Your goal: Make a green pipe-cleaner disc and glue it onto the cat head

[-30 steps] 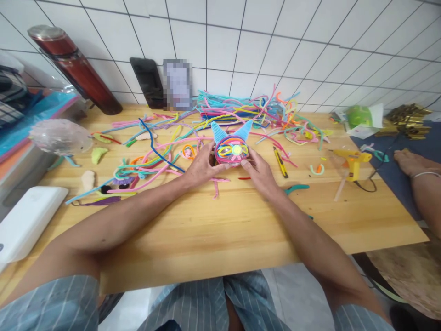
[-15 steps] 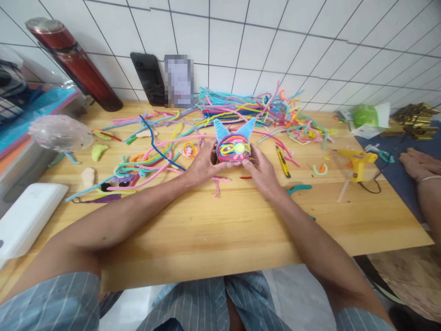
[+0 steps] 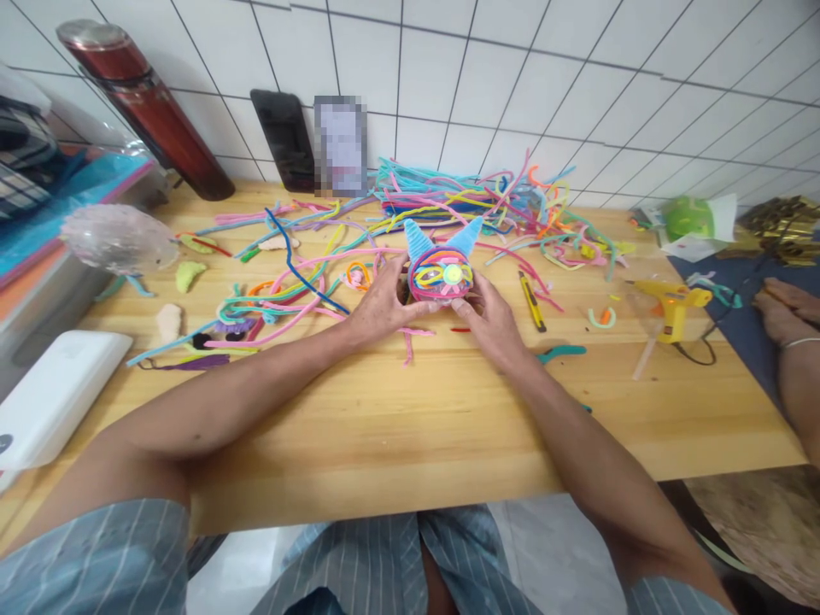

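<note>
Between my two hands is a round pipe-cleaner figure (image 3: pixel 439 275) with two pointed light-blue ears, colourful coils and a yellow-green disc on its front. My left hand (image 3: pixel 386 299) is closed around its left side, the thumb along the lower edge. From the right, my right hand (image 3: pixel 490 314) grips it, with the thumb at the bottom front. The figure is upright, just above or on the wooden table; I cannot tell which. Pink pipe-cleaner pieces (image 3: pixel 408 342) lie just below my left hand. A yellow utility knife (image 3: pixel 531 301) lies to the right of my right hand.
Loose pipe cleaners (image 3: pixel 442 190) pile along the tiled wall. A yellow glue gun (image 3: pixel 672 306) and teal-handled pliers (image 3: pixel 562 352) lie on the right. A red thermos (image 3: pixel 150 115), two phones and a white power bank (image 3: pixel 61 397) stand or lie leftward. Another person's hand (image 3: pixel 791 312) rests at far right.
The whole view has shifted slightly, so things sit a little further right. Both hands keep the same hold on the figure.
</note>
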`<state>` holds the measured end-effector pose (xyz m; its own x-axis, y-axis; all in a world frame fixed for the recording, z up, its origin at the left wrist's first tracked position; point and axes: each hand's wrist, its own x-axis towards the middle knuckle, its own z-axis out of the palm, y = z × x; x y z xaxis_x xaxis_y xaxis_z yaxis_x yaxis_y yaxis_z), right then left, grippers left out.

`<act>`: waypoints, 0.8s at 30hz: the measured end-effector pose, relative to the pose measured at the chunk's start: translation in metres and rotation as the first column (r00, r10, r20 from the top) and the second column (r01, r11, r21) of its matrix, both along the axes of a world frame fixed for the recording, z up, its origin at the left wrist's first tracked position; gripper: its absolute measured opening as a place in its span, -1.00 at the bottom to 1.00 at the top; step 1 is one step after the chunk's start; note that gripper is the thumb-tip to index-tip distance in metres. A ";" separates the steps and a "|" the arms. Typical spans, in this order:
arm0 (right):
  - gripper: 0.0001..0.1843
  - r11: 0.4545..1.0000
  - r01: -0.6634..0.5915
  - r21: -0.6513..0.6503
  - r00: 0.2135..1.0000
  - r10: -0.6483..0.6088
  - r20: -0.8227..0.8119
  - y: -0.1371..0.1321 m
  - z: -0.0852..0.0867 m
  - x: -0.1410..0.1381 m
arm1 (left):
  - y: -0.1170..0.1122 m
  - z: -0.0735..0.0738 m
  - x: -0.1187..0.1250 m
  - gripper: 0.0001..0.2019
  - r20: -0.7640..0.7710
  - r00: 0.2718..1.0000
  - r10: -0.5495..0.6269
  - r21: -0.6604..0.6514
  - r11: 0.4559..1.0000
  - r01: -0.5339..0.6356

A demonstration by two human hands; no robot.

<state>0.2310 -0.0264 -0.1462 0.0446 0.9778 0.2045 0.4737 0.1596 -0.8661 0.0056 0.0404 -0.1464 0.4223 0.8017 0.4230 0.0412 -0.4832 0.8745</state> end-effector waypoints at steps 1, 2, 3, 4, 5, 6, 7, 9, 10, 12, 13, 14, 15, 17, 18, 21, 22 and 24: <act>-0.24 1.000 -0.002 0.001 1.000 0.002 0.002 0.000 0.000 0.000 | 0.000 0.000 -0.001 -0.16 -0.008 1.000 0.013 0.003 1.000 -0.013; -0.25 1.000 -0.003 0.003 1.000 0.003 0.004 0.000 -0.001 0.001 | -0.001 0.000 -0.002 -0.14 -0.020 0.999 0.028 0.007 1.000 -0.028; -0.25 1.000 -0.005 0.005 1.000 0.005 0.005 0.000 -0.001 0.001 | -0.001 0.000 -0.003 -0.12 -0.033 0.998 0.048 0.015 0.999 -0.047; -0.25 1.000 -0.008 0.006 1.000 0.007 0.003 0.000 -0.001 0.001 | -0.001 0.000 -0.005 -0.10 -0.042 0.997 0.071 0.026 0.997 -0.070; -0.25 1.000 -0.010 0.005 1.000 0.010 0.001 0.000 -0.002 0.001 | -0.001 0.000 -0.007 -0.09 -0.047 0.994 0.098 0.041 0.995 -0.096; -0.25 1.000 -0.012 0.003 1.000 0.012 -0.002 0.000 -0.002 0.001 | -0.001 0.000 -0.008 -0.08 -0.046 0.991 0.128 0.057 0.990 -0.125; -0.24 1.000 -0.013 0.000 1.000 0.013 -0.004 0.000 -0.003 0.001 | -0.002 0.001 -0.010 -0.08 -0.039 0.986 0.160 0.075 0.985 -0.157; -0.24 1.000 -0.010 -0.006 1.000 0.010 -0.003 0.000 -0.003 0.001 | -0.005 0.004 -0.012 -0.10 -0.021 0.977 0.213 0.108 0.972 -0.210; -0.24 1.000 -0.007 -0.007 1.000 0.007 -0.001 0.000 -0.003 0.001 | -0.006 0.005 -0.013 -0.12 -0.014 0.973 0.232 0.121 0.966 -0.229; -0.23 1.000 -0.010 -0.004 1.000 0.010 0.004 -0.001 -0.003 0.002 | -0.009 0.007 -0.015 -0.16 -0.005 0.965 0.260 0.138 0.956 -0.257; -0.22 1.000 -0.014 -0.002 1.000 0.014 0.006 -0.001 -0.003 0.002 | -0.009 0.007 -0.015 -0.19 0.000 0.962 0.273 0.143 0.952 -0.270; -0.22 1.000 -0.017 -0.002 1.000 0.017 0.008 -0.001 -0.003 0.002 | -0.010 0.007 -0.015 -0.22 0.005 0.959 0.285 0.145 0.948 -0.282; -0.22 1.000 -0.020 -0.003 1.000 0.020 0.011 -0.001 -0.003 0.002 | -0.010 0.006 -0.016 -0.27 0.008 0.956 0.293 0.141 0.946 -0.292; -0.23 1.000 -0.021 -0.002 1.000 0.021 0.016 -0.001 -0.002 0.002 | -0.008 0.001 -0.016 -0.38 0.003 0.955 0.296 0.118 0.948 -0.294; -0.24 1.000 -0.022 -0.001 1.000 0.022 0.017 -0.001 -0.002 0.002 | -0.007 -0.002 -0.017 -0.42 -0.010 0.957 0.290 0.104 0.952 -0.287; -0.25 0.999 -0.033 -0.001 0.999 0.033 0.009 -0.001 0.000 0.001 | -0.004 -0.010 -0.016 -0.42 -0.069 0.968 0.242 0.077 0.969 -0.236; -0.24 0.999 -0.036 -0.004 0.999 0.036 0.005 -0.001 0.000 0.001 | -0.003 -0.013 -0.015 -0.37 -0.080 0.972 0.219 0.072 0.974 -0.214; -0.25 0.999 -0.036 -0.006 0.999 0.036 0.007 0.000 0.000 0.001 | -0.002 -0.015 -0.012 -0.29 -0.074 0.980 0.182 0.056 0.982 -0.178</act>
<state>0.2320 -0.0269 -0.1461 0.0078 0.9799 0.1992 0.4740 0.1718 -0.8636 -0.0065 0.0380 -0.1617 0.3066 0.8468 0.4348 0.1993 -0.5037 0.8406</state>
